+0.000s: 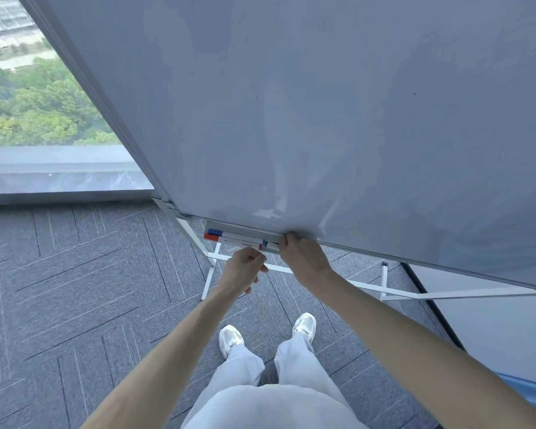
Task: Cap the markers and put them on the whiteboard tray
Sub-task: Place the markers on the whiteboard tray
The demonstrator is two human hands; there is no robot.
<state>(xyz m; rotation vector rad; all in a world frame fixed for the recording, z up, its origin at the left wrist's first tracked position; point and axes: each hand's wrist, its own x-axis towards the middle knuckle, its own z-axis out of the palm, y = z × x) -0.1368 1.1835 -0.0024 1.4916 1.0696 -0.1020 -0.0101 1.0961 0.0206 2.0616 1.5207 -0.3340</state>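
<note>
My right hand [302,258] grips a white-bodied marker [273,244] in the whiteboard tray [229,227], right of the red marker [232,240] and blue marker [229,234]. My left hand [243,269] curls just below them, and I cannot tell whether it holds anything.

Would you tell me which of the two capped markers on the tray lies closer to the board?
The blue-capped marker; it lies at the back of the tray, while the red-capped marker lies in front, nearer the person.

The right hand [304,258] hides the end of one marker [272,244] and part of the tray [239,228]; the whiteboard [322,103] is cut off above.
</note>
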